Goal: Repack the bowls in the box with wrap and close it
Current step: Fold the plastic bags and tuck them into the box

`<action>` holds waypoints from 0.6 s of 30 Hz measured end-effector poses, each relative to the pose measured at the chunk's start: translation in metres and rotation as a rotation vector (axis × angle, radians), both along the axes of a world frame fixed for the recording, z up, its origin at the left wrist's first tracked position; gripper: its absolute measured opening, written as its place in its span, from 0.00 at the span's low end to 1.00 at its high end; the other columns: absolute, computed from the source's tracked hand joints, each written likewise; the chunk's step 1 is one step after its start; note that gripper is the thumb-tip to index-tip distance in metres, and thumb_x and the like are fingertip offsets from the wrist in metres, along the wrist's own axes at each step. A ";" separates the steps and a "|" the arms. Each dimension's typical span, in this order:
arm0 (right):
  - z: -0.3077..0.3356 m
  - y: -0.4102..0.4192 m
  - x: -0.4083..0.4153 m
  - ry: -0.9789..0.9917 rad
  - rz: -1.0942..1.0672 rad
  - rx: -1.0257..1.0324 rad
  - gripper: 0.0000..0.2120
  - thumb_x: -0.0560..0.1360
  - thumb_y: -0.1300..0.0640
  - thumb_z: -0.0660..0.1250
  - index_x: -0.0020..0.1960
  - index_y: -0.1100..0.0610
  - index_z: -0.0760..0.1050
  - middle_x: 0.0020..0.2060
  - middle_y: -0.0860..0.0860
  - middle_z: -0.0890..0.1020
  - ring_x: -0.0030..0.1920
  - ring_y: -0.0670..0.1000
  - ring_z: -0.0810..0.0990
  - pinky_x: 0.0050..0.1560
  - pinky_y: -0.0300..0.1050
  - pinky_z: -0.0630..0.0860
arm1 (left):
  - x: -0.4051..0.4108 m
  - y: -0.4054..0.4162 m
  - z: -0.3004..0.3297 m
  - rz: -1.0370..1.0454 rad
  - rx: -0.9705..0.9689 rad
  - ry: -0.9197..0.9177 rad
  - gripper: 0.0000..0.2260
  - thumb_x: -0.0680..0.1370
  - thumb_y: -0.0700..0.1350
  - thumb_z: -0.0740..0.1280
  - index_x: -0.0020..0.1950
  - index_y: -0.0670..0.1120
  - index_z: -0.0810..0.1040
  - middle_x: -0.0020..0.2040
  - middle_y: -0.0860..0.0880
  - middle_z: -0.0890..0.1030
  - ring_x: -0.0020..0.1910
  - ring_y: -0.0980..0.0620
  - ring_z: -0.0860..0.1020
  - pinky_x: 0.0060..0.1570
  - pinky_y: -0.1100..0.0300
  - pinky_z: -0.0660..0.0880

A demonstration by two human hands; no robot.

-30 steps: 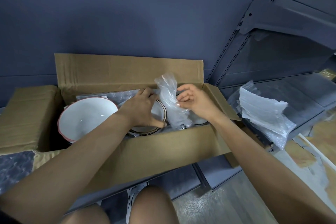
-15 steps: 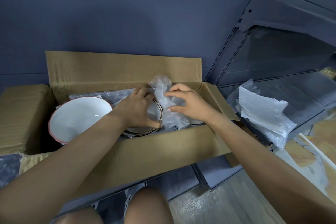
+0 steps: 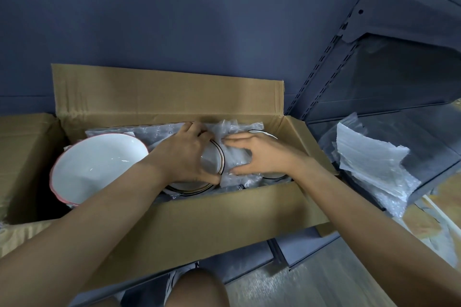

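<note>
An open cardboard box (image 3: 224,217) lies in front of me. Inside at the left a large white bowl with a red rim (image 3: 97,169) leans on its side. In the middle stands a stack of dark-rimmed white bowls (image 3: 212,162), and my left hand (image 3: 184,157) grips their rim. My right hand (image 3: 257,154) presses a piece of clear bubble wrap (image 3: 234,139) down between this stack and another dark-rimmed bowl (image 3: 262,133) at the right. More wrap (image 3: 149,134) lines the back of the box.
A pile of loose bubble wrap sheets (image 3: 369,159) lies on the grey shelf to the right of the box. Another closed cardboard box (image 3: 22,157) stands at the left. A blue-grey wall rises behind. My knees (image 3: 194,289) are below the box.
The upright tuft of wrap has been pushed down into the gap between the bowls. My right hand has flattened onto it, while my left hand stays on the bowl stack.
</note>
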State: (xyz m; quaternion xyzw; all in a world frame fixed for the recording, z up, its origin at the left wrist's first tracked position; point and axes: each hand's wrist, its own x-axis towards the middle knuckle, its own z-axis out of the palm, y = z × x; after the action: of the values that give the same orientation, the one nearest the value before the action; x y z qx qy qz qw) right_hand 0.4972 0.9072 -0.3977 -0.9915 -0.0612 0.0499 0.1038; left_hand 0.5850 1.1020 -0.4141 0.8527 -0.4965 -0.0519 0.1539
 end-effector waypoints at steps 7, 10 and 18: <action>-0.004 0.004 0.005 -0.015 -0.037 0.035 0.27 0.68 0.42 0.70 0.64 0.51 0.75 0.62 0.44 0.77 0.62 0.45 0.74 0.64 0.44 0.70 | -0.001 -0.004 -0.003 0.011 0.025 -0.055 0.45 0.60 0.73 0.63 0.69 0.47 0.69 0.66 0.49 0.66 0.66 0.50 0.63 0.60 0.55 0.68; 0.010 -0.014 -0.010 -0.030 -0.171 0.478 0.23 0.75 0.58 0.70 0.69 0.55 0.71 0.66 0.47 0.74 0.67 0.41 0.69 0.69 0.33 0.61 | -0.001 -0.005 -0.005 0.016 0.013 -0.069 0.47 0.57 0.75 0.56 0.67 0.46 0.71 0.64 0.48 0.67 0.65 0.49 0.65 0.60 0.51 0.71; -0.006 -0.032 -0.028 0.109 -0.267 0.490 0.32 0.70 0.57 0.73 0.71 0.53 0.67 0.69 0.42 0.68 0.70 0.37 0.61 0.71 0.28 0.53 | -0.003 -0.009 -0.005 0.025 0.022 -0.081 0.49 0.54 0.73 0.50 0.68 0.47 0.69 0.65 0.49 0.66 0.66 0.49 0.64 0.63 0.53 0.69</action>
State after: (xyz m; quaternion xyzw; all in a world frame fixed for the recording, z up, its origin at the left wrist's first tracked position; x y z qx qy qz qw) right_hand 0.4695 0.8752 -0.4036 -0.9319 0.0652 0.0726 0.3493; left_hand 0.5824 1.0932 -0.4188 0.8619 -0.4911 -0.0206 0.1249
